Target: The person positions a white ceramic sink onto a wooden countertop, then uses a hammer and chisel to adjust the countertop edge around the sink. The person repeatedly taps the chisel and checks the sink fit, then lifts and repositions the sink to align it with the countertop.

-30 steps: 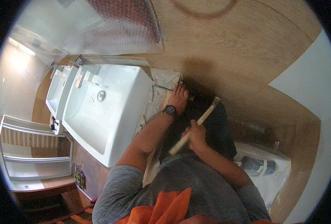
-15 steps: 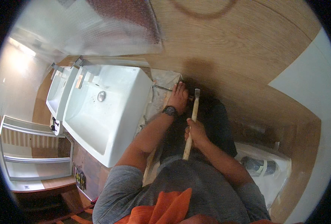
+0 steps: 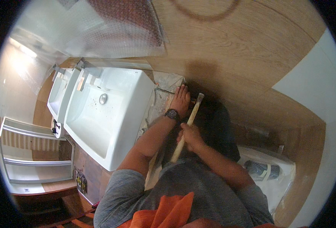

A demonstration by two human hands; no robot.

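My right hand [image 3: 191,136] is closed around the pale wooden handle of a hammer [image 3: 182,141]. The hammer slants up and to the right, its metal head [image 3: 200,97] just right of my left hand [image 3: 180,101]. A dark watch [image 3: 171,114] is on my left wrist. My left hand lies over a thin dark metal rod [image 3: 164,90], which points toward the white sink [image 3: 99,133]. The rod passes under my fingers; my left thumb and the grip itself are hidden. Beneath the rod is a rough, dusty ledge [image 3: 170,78] beside the sink.
A second sink [image 3: 58,95] stands farther left. Bubble-wrap sheeting [image 3: 126,38] hangs at the upper left, beside a wood-look panel [image 3: 228,41]. To the lower right, a dark wrapped roll [image 3: 262,170] lies in a white basin or tub [image 3: 268,190]. A metal-framed cabinet [image 3: 37,150] is at the left.
My right hand has shifted left with the lower end of the hammer handle, so the hammer tilts more. Its head has dropped slightly. My left hand stays almost in place.
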